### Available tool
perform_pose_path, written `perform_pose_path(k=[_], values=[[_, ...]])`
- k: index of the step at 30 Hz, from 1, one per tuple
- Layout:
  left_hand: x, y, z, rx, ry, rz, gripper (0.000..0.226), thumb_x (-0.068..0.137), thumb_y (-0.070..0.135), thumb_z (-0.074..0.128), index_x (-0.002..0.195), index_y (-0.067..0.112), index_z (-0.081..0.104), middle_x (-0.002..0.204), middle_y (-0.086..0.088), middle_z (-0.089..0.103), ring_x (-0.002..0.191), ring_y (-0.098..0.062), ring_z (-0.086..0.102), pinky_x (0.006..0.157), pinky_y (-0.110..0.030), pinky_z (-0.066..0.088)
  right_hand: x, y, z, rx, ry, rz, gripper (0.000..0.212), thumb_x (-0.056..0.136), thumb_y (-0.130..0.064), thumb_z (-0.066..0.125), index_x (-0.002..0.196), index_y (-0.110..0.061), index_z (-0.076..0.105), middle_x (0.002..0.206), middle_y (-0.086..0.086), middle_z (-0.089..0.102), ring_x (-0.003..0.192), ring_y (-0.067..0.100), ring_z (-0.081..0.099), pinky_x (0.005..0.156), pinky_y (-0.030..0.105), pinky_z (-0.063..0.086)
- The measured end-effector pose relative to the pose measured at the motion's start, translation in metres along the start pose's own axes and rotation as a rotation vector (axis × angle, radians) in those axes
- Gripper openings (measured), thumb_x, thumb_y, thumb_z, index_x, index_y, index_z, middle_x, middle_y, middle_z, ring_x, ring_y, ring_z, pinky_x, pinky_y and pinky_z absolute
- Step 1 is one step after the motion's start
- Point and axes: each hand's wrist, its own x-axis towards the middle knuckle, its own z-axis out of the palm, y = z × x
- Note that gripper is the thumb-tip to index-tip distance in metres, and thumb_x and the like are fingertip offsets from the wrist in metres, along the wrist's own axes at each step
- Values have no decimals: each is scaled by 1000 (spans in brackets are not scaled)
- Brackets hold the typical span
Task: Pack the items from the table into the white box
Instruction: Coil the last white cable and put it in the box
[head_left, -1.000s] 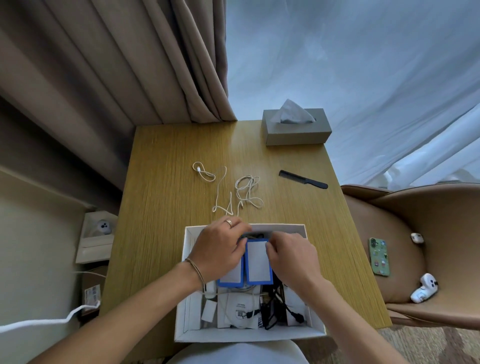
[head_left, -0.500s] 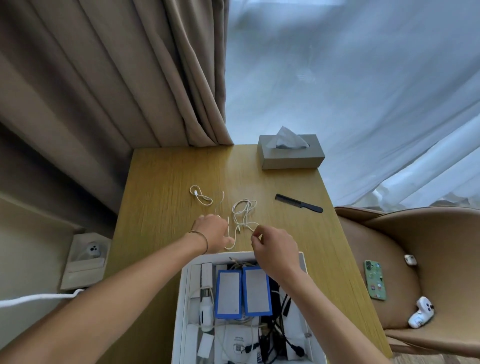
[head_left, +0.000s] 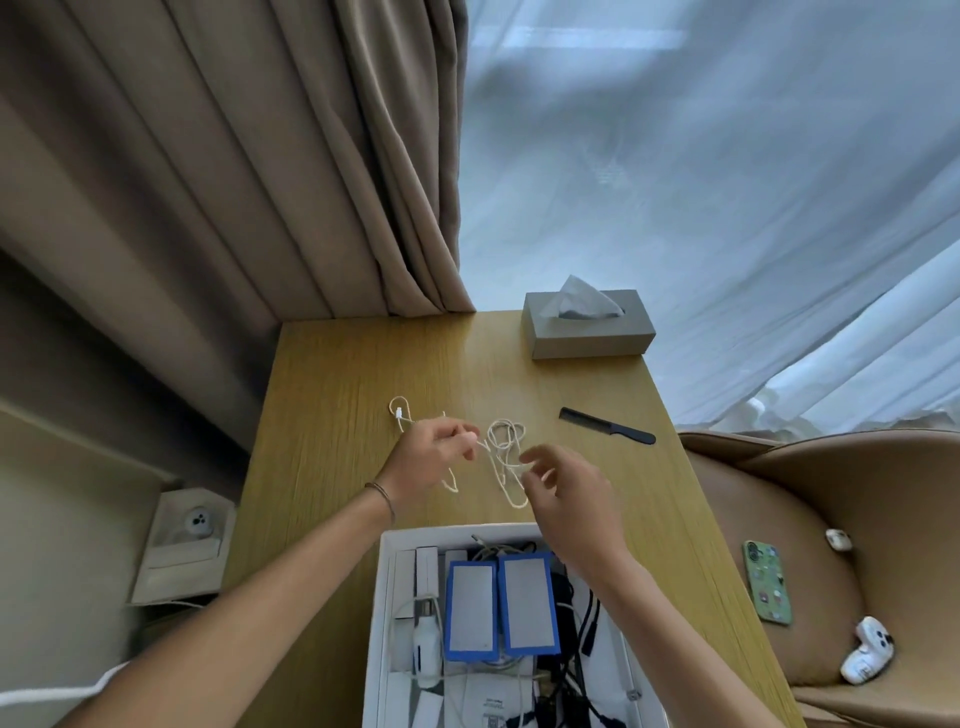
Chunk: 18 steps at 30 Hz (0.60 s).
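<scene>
White cable (head_left: 503, 457): left hand (head_left: 427, 457) pinches strand, right hand (head_left: 563, 491) pinches loop. Advise coiling before lowering into white box (head_left: 382, 613).

2 bare forearms, no sleeves, thin bracelet (head_left: 383, 500) on left wrist

Hotel-like or home room, heavy beige curtains (head_left: 249, 171), sheer drapes (head_left: 701, 182), wooden table (head_left: 332, 415), tissue box (head_left: 587, 332), tan armchair (head_left: 831, 519)
</scene>
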Motion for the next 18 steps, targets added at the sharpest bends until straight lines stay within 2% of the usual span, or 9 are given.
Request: perform_pose_path(k=[2,4,6,8,11,13,15,17,18], values=[[-15,21,-10,-222,-12,42,27,99,15,53,85,-2,69,104,2,75,108,-15,66,101,-38,49,1,-8,-2,85,-15,-59,35,95,-29,66,129,-29,61,118,-16,65,104,-1,57,92,27,50],[-28,43,-16,-448,-52,100,29,101,14,49,79,3,63,114,-13,73,115,-25,65,104,-40,47,3,-20,-3,173,-85,-93,57,92,-37,68,146,-31,47,137,-15,56,121,-1,49,101,24,42],[-39,63,-20,-636,-54,141,28,102,13,46,78,3,58,119,-22,69,120,-33,62,109,-45,42,5,-36,-1,298,-150,-130,71,90,-41,70,152,-32,37,147,-13,50,133,2,45,107,27,39],[-45,79,-21,-703,-20,193,31,103,15,42,81,-1,56,120,-22,69,123,-31,60,112,-44,36,8,-50,3,385,-190,-161,76,89,-37,73,154,-32,34,151,-12,47,138,3,41,112,29,35],[-53,98,-22,-687,68,253,39,105,19,38,93,-13,57,116,-21,71,121,-28,62,111,-42,35,11,-67,9,452,-130,-147,69,88,-29,75,149,-31,41,143,-12,53,130,2,47,106,24,38],[-60,109,-26,-756,125,253,35,104,21,40,90,-4,61,108,-22,72,115,-33,64,107,-42,40,11,-72,11,476,94,-125,56,84,-24,80,131,-28,50,127,-10,57,115,4,54,95,21,46],[-65,117,-30,-921,132,219,32,104,21,40,86,4,60,93,-20,67,105,-37,66,105,-46,43,11,-75,10,522,242,-124,54,79,-23,84,119,-30,48,115,-11,53,98,5,57,80,19,51],[-69,122,-36,-1050,98,202,34,105,25,36,87,8,59,85,-13,61,96,-34,64,105,-50,44,15,-77,8,611,149,-121,49,81,-23,83,118,-30,51,110,-11,59,90,8,62,74,19,52],[-70,123,-38,-1098,81,204,35,105,27,34,89,9,59,83,-10,59,92,-32,62,103,-50,44,17,-79,6,666,43,-128,36,86,-22,79,115,-27,57,105,-7,65,87,13,65,74,22,53]])
